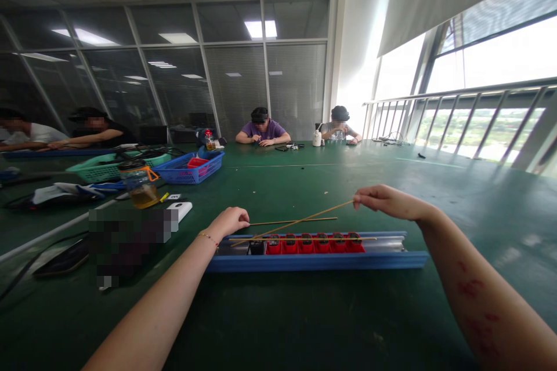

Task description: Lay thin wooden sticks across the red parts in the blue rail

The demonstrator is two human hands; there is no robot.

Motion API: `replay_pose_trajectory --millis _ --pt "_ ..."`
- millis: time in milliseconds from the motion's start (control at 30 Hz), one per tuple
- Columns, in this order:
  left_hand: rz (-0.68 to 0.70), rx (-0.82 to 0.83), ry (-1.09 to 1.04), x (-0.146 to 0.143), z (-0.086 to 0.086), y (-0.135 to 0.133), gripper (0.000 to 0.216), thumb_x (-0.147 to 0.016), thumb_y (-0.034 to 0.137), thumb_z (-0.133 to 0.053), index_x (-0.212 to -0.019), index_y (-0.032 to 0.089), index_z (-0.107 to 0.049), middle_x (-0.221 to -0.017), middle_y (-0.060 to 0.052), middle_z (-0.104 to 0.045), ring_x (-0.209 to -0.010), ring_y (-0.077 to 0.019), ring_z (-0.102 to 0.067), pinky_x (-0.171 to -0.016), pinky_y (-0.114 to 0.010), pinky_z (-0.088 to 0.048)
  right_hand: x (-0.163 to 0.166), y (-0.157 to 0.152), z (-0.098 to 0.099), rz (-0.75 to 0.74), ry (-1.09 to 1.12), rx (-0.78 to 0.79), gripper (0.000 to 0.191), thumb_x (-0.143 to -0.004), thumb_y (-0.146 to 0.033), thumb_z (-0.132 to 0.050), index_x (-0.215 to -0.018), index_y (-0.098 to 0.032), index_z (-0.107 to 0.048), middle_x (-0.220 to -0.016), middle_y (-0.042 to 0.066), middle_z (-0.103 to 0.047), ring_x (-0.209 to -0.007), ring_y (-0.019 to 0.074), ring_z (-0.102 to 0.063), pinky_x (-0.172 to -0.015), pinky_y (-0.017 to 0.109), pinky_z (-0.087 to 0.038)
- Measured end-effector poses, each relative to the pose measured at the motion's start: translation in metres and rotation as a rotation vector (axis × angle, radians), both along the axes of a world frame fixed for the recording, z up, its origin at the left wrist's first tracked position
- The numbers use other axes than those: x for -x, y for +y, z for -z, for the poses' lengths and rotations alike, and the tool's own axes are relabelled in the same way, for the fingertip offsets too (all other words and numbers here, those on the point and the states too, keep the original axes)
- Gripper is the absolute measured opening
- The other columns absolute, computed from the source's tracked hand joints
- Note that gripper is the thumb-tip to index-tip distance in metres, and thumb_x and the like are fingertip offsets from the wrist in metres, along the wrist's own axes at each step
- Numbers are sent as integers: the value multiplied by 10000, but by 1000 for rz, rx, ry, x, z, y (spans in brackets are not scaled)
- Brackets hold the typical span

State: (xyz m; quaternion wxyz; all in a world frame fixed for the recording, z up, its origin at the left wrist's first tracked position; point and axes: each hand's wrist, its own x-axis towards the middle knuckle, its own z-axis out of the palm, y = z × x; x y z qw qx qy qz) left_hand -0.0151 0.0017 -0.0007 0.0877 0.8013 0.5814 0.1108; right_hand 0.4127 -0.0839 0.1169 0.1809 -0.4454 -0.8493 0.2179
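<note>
Slanted stick (322,213): right end pinched in right hand (383,200), left end over blue channel (317,262); left hand (228,222) pinches second stick (319,219). Light grips, sticks kept uncrossed, probably work best.

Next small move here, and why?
Probably have the right hand lower its end of the slanted stick toward the blue channel: that end is raised, while another stick lies lengthwise over the red holders.
</note>
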Motion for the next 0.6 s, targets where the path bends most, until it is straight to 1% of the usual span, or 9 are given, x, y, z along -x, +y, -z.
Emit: replay_pose_trajectory --millis 100,167,333,467,600 --pt "-15 -5 5 1 1 0 166 -711 370 -565 -764 238 -650 -809 8 -674 -732 -141 -606 -609 -206 -412 -15 3 -4 132 163 -107 441 -813 -566 -394 -743 -179 -593 -600 -11 -461 -592 134 -440 -595 260 -367" --pt "-18 -8 13 1 1 1 160 -711 371 -564 -733 236 -648 -800 7 -672 -730 -144 -604 -607 -210 -408 -27 5 -4 174 245 -140 430 -818 -559 -398 -701 -181 -567 -615 -7 -460 -602 134 -432 -618 262 -366" --pt "-18 -9 11 1 2 1 151 -710 367 -566 -724 238 -642 -778 11 -669 -722 -143 -599 -609 -213 -402 -49 10 1 210 352 -112 402 -812 -546 -426 -687 -186 -557 -645 0 -473 -610 133 -420 -630 260 -368" --pt "-15 -4 7 0 2 1 150 -716 364 -559 -731 237 -638 -783 13 -666 -722 -137 -598 -608 -209 -400 -55 17 8 243 376 -98 413 -806 -562 -422 -688 -189 -554 -643 -4 -469 -605 132 -417 -630 260 -372" --pt "-13 4 3 0 1 0 152 -721 357 -555 -736 229 -635 -786 9 -664 -721 -133 -596 -608 -205 -397 -52 25 17 283 292 -82 435 -803 -580 -404 -703 -189 -566 -641 -8 -474 -610 132 -426 -630 260 -373"
